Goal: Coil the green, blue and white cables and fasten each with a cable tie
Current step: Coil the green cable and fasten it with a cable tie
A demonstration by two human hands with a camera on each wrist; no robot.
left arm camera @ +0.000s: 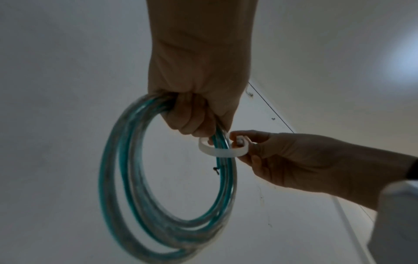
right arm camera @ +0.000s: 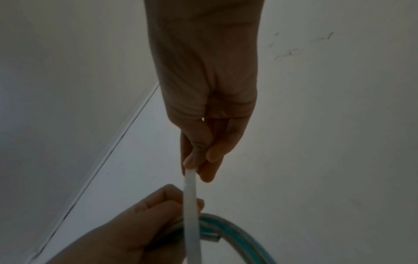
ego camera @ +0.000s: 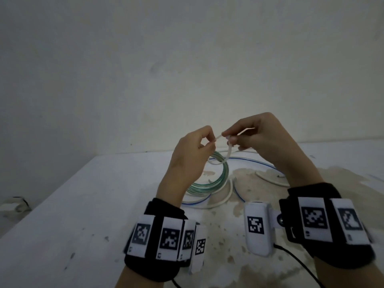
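Tie [left arm camera: 222, 151] loops loosely around the green coil [left arm camera: 158, 196], which the left hand [ego camera: 188, 161] grips at its top with curled fingers and lifts above the middle of the tabletop [ego camera: 83, 204], toward its far edge. The right hand [ego camera: 257, 140] pinches the tie between thumb and fingers near the tie's head; in the right wrist view the strap runs as a straight white band from these fingers down across the coil. The step in hand, I judge, is to close the tie around the green turns. To do it well, the left hand should keep all turns pressed together in one bundle, so no turn slips out of the loop, and the right hand should pull the free end straight along the strap's own line, not sideways, until the loop sits tight. The coil hangs nearly upright, with its ring plane close to vertical and its open centre facing sideways; the tie crosses it at right angles, near the gripping fingers. The strap's long axis runs between the two hands, with the tail pointing up and to the right in the head view. The blue cable [ego camera: 255, 162] and white cable [ego camera: 226, 194] lie loose on the tabletop under the hands, not yet coiled.
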